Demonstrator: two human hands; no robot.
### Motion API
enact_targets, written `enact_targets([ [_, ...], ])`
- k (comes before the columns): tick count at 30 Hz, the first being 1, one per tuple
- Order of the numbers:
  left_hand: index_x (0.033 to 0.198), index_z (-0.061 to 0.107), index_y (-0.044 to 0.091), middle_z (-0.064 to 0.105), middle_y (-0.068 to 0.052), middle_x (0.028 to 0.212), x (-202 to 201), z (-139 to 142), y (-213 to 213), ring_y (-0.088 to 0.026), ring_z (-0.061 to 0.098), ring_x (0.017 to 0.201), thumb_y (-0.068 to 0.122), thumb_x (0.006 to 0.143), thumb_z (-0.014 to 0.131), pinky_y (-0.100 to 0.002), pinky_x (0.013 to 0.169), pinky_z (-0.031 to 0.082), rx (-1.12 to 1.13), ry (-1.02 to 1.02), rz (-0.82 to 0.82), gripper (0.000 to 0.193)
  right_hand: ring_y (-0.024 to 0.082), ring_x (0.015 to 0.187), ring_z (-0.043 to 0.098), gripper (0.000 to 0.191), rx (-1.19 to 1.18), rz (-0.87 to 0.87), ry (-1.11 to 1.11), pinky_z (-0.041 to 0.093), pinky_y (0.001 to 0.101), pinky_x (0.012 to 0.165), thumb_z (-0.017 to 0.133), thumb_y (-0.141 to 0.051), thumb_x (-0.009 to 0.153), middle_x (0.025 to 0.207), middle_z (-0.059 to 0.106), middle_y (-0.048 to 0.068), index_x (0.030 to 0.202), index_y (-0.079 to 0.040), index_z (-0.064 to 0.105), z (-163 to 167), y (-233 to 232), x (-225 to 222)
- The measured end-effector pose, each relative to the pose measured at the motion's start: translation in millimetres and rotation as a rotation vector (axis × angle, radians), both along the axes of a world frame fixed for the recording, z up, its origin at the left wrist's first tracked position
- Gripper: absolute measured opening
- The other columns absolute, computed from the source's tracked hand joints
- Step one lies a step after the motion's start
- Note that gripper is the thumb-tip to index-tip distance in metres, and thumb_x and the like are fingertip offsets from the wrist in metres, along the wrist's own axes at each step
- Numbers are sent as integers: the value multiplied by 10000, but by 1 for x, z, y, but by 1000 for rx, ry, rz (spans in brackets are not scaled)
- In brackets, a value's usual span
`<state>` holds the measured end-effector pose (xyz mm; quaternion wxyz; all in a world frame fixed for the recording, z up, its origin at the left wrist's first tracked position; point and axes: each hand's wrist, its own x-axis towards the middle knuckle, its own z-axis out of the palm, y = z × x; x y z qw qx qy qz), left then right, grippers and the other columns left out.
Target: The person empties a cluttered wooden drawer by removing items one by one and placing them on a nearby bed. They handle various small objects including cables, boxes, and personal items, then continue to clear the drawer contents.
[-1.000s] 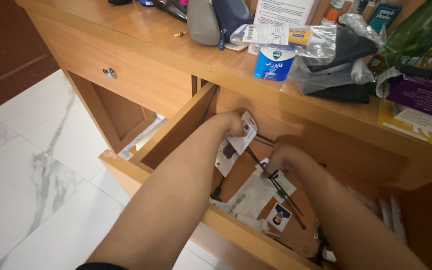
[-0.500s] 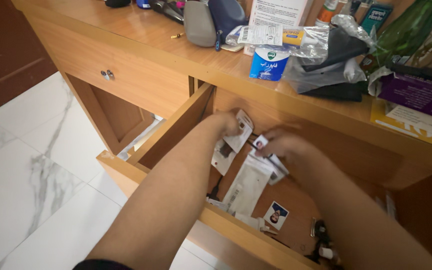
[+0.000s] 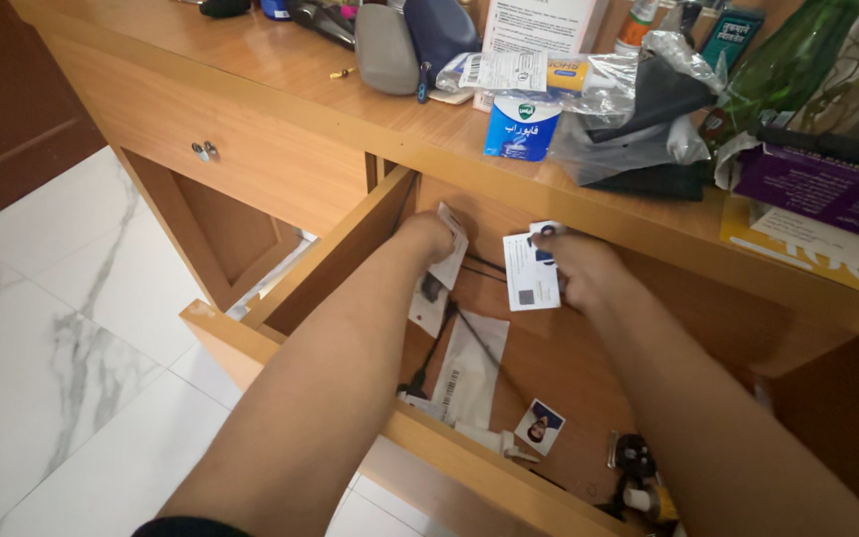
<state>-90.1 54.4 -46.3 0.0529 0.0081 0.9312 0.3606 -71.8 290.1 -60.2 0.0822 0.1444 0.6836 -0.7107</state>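
Observation:
Both my arms reach into an open wooden drawer (image 3: 280, 298) under a desk. My left hand (image 3: 428, 237) is far back in the drawer, closed on white cards or papers (image 3: 444, 261) that hang down from it. My right hand (image 3: 581, 267) holds a small white card (image 3: 531, 271) with dark print, lifted near the drawer's back. On the drawer floor lie a white envelope-like paper (image 3: 472, 366), a black cable (image 3: 429, 348), a small portrait photo (image 3: 539, 426) and dark small parts (image 3: 633, 467) at the front right.
The desk top (image 3: 280, 70) carries a blue and white jar (image 3: 521, 127), a grey pouch (image 3: 386, 48), clear plastic bags (image 3: 638, 109), a green bottle (image 3: 787, 60) and a purple box (image 3: 827, 189). A shut drawer with a metal knob (image 3: 203, 150) is at the left. White marble floor (image 3: 42, 328) lies below.
My right hand rose from the papers on the drawer floor and now holds a white card up near the drawer's back. My left hand stayed deep in the drawer with its papers.

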Motion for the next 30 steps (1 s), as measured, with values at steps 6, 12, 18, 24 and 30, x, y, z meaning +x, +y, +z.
enact_targets([
  [6, 1150, 710, 28, 767, -184, 1103, -3, -5, 6, -296, 755, 983, 95, 892, 617, -479, 813, 607, 371, -194, -90, 282, 194, 946, 715, 253, -111, -2, 24, 621, 431, 811, 694, -146, 939, 1044, 717, 24, 1185, -133, 640, -10, -18, -4],
  [12, 1132, 711, 72, 776, -172, 1067, 0, 2, 30, -299, 749, 916, 244, 993, 421, -537, 789, 611, 843, -535, -259, 365, 258, 925, 723, 269, -175, -167, 184, 615, 463, 783, 639, -41, 933, 1038, 721, 79, 1199, -81, 631, -1, -63, 2],
  [18, 1143, 665, 48, 769, -207, 1037, 13, 16, 43, -362, 754, 907, 485, 1036, 362, -577, 793, 571, 759, -522, -72, 542, 278, 769, 654, 253, -125, -186, -53, 527, 513, 623, 395, -188, 1031, 903, 671, 115, 1155, -123, 605, 38, -105, 50],
  [24, 1162, 645, 48, 740, -190, 1019, 13, 10, 45, -395, 714, 901, 586, 1018, 302, -654, 754, 496, 618, -642, -39, 655, 219, 701, 653, 332, -110, -143, -56, 541, 444, 607, 379, -292, 1013, 864, 676, 88, 1107, -103, 635, 47, -121, 66],
  [30, 1132, 619, 22, 697, -226, 1004, 5, 4, 47, -347, 693, 862, 387, 1035, 441, -585, 705, 550, 809, -484, 71, 418, 226, 714, 671, 305, -47, -7, 11, 554, 431, 646, 406, -236, 967, 864, 695, 114, 1049, -85, 658, 35, -110, 57],
])
